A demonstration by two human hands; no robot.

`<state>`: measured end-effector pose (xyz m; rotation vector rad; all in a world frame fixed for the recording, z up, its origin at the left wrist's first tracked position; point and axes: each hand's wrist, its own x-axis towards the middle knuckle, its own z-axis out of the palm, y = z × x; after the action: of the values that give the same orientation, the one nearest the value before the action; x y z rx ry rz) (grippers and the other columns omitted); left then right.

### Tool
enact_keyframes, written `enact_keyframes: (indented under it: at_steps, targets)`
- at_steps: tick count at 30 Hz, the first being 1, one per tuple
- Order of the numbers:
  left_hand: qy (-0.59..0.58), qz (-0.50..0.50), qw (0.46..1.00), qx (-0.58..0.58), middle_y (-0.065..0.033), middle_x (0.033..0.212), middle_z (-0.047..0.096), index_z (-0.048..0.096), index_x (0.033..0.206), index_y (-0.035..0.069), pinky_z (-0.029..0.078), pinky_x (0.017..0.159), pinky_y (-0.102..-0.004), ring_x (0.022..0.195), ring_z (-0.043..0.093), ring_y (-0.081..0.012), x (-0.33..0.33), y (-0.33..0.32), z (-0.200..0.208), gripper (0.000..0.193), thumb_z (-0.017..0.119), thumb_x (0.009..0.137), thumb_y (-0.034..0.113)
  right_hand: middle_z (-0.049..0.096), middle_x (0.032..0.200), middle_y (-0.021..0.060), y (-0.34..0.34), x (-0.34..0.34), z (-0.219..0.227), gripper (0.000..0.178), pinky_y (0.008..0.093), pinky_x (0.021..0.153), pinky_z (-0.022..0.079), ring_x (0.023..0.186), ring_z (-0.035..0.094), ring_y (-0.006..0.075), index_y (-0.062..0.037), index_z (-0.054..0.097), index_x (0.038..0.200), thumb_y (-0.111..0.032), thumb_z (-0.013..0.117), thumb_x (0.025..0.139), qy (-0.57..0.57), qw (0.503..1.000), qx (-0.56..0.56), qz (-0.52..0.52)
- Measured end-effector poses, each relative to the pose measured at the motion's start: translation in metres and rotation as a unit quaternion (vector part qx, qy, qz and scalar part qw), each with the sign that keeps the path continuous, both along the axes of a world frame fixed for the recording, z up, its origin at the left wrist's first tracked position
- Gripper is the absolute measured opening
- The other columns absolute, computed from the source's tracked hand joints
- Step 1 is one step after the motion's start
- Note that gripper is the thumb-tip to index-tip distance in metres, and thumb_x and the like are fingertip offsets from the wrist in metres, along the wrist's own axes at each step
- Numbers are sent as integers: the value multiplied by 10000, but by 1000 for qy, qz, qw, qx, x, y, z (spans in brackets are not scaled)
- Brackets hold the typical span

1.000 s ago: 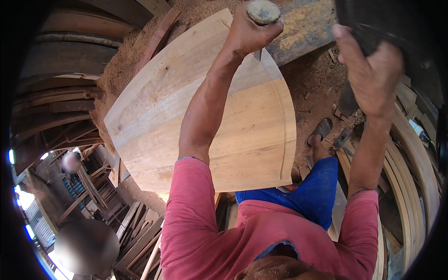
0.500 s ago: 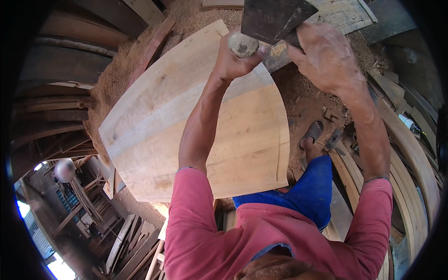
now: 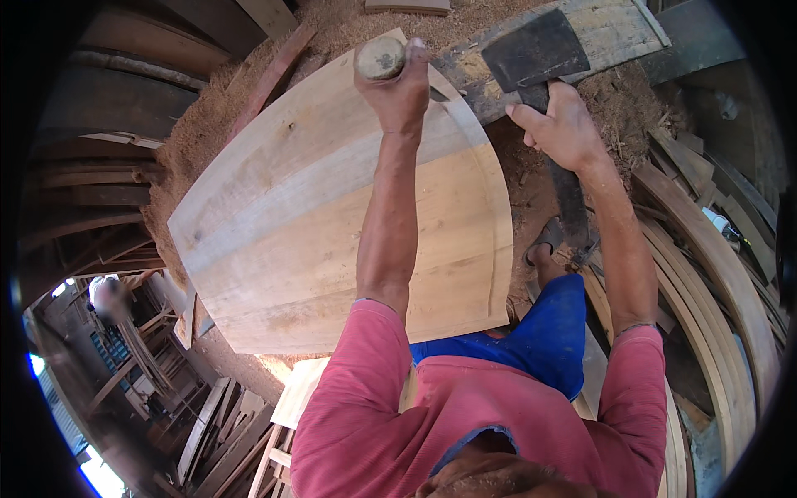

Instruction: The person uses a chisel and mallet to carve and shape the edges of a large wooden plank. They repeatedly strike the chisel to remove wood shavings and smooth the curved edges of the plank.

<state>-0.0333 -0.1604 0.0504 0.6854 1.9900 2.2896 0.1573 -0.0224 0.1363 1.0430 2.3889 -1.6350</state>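
Observation:
A large light wooden panel (image 3: 332, 224) with curved edges lies in front of me, made of joined boards. My left hand (image 3: 397, 95) is closed around a chisel (image 3: 380, 58), whose thick round wooden butt points up toward me. The hand is over the panel's far right part, and most of the chisel is hidden beneath it. To the right, my right hand (image 3: 558, 129) grips the handle of a mallet (image 3: 535, 51) just below its dark, blocky head. The mallet's long dark handle runs back toward my right forearm. Its head is apart from the chisel, above a sawdust-strewn plank.
That worn plank (image 3: 614, 37) extends to the far right. Sawdust (image 3: 195, 166) covers the ground around the panel. Long curved boards (image 3: 706, 307) are stacked at my right, with more timber (image 3: 224, 432) at lower left. Another person (image 3: 112, 299) is at the far left.
The mallet head has swung right, away from the chisel's butt, and my right hand has lowered. My left hand has shifted left with the chisel.

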Motion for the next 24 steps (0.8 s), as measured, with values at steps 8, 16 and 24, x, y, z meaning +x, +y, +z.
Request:
enact_keyframes:
  at_steps: [8,16,24]
  targets:
    - [-12,-199,681,-705,-291,1125,710,233,1621,98,566,909,-482,1040,702,-440,10,-122,20,1099,863,768,388,707,982,227,120,-9,-156,490,428,777,567,893,719,313,81,635,1142,-334,722,894,-20,980,179,-82]
    - [-31,-206,635,-744,-248,1177,715,167,1646,124,536,982,-461,1109,687,-418,15,-175,-16,1167,857,762,448,620,1312,229,46,41,-119,492,509,1016,483,1243,589,417,-36,569,1347,-283,675,935,-68,944,321,-38]
    - [-22,-187,652,-734,-232,1250,693,156,1640,96,534,998,-467,1175,664,-390,-18,-147,-31,1158,841,789,478,705,1188,251,-137,222,-196,528,439,956,523,1132,674,384,42,642,1266,-360,654,925,-159,980,91,83]
